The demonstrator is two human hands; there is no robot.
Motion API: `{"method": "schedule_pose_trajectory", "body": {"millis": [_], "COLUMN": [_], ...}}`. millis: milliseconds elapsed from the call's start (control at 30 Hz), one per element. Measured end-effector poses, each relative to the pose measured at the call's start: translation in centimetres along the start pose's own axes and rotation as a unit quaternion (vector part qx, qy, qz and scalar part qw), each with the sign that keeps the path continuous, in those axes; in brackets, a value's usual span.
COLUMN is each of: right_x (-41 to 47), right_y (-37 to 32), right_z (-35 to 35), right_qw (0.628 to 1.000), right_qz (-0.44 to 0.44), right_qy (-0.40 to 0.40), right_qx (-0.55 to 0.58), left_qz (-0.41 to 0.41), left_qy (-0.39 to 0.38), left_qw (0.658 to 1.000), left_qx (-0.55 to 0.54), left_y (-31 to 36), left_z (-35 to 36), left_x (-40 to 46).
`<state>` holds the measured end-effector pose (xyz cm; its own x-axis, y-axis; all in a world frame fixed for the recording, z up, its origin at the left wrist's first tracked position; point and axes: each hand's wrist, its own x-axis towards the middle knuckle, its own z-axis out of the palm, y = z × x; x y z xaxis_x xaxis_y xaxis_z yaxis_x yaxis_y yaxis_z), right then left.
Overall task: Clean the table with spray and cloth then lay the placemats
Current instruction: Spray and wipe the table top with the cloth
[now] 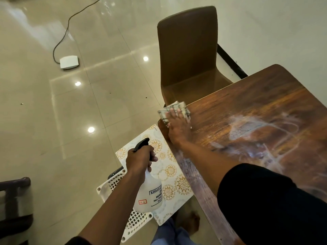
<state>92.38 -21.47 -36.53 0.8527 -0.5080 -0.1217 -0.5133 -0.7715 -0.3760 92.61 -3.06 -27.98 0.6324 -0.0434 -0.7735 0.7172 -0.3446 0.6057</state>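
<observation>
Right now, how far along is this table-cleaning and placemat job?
Spraying looks done: wet streaks cover the table. Wiping is in hand: the right hand presses the cloth flat at the table's corner, while the left hand grips the spray bottle. Left: the patterned placemats sit off the table, on a white basket.

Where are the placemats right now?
In the head view, the placemats lie low at centre on a white basket beside the table's left edge, behind the spray bottle.
</observation>
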Motion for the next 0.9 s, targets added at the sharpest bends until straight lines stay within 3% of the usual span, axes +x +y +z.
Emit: {"method": "schedule_pose_trajectory", "body": {"millis": [267, 333, 500, 667, 733, 900], "right_x": [-2.6, -2.1, -1.3, -1.6, -1.9, -3.5], "right_y": [1.5, 3.2, 6.1, 3.7, 2.6, 2.0], "right_z": [0.7, -0.3, -2.9, -2.2, -1.4, 0.0], "right_qw": [0.981, 0.981, 0.996, 0.999, 0.999, 0.983], "right_qz": [-0.185, -0.174, -0.047, 0.008, -0.005, -0.147], "right_qy": [-0.06, -0.079, -0.07, -0.051, -0.05, -0.097], "right_qx": [-0.016, -0.022, 0.006, 0.006, 0.0, -0.043], "left_qz": [0.012, 0.013, 0.017, 0.027, 0.029, 0.026], "left_qy": [0.0, -0.005, -0.01, -0.004, -0.002, -0.002], "left_qw": [1.0, 1.0, 0.999, 0.999, 0.999, 0.999], "left_qx": [0.021, 0.022, 0.025, 0.022, 0.02, 0.023], "left_y": [0.4, 0.5, 0.6, 0.3, 0.1, -0.2], "left_z": [1.5, 2.0, 2.4, 2.2, 2.1, 2.3], "left_x": [-0.6, -0.9, -1.3, -1.6, -1.5, -1.6]}}
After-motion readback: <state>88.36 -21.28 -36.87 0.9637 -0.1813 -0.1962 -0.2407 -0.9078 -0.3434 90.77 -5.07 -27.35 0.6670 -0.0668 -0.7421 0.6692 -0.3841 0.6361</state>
